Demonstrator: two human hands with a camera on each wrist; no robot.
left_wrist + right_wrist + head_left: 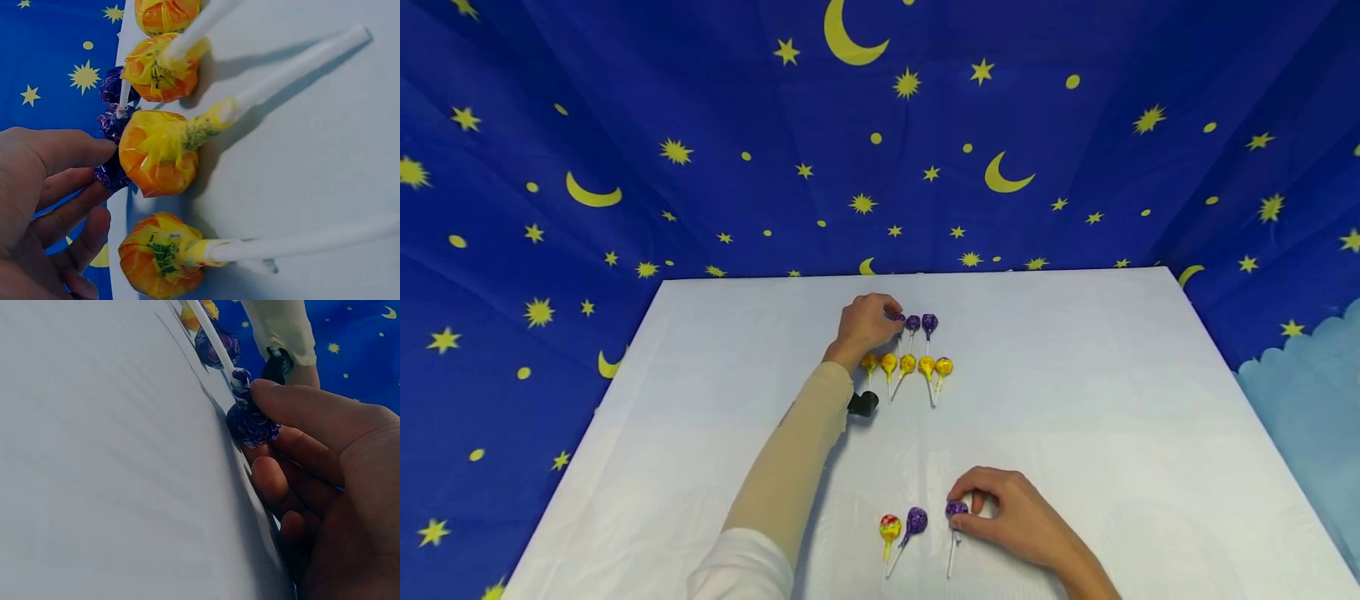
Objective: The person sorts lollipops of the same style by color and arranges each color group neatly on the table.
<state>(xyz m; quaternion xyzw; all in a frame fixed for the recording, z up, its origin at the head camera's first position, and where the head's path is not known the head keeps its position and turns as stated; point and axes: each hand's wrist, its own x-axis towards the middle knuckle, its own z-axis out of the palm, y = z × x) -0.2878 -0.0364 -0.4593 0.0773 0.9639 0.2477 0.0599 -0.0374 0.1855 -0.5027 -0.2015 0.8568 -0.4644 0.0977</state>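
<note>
At the far part of the table, my left hand (867,323) pinches the head of a purple lollipop (112,174) between thumb and fingers. Two more purple lollipops (930,323) lie to its right in the same row. Just nearer is a row of several yellow-orange lollipops (907,364), sticks toward me. Close to the front edge, my right hand (1011,515) holds a purple lollipop (253,425) by its head, thumb on one side and fingers on the other; its stick points toward me. Left of it lie another purple lollipop (917,522) and a red-and-yellow lollipop (890,527).
The white table (1075,375) reaches back to a blue cloth (925,208) with yellow moons and stars, which also hangs at both sides. A black wrist camera (865,404) juts from under my left sleeve, close to the yellow row.
</note>
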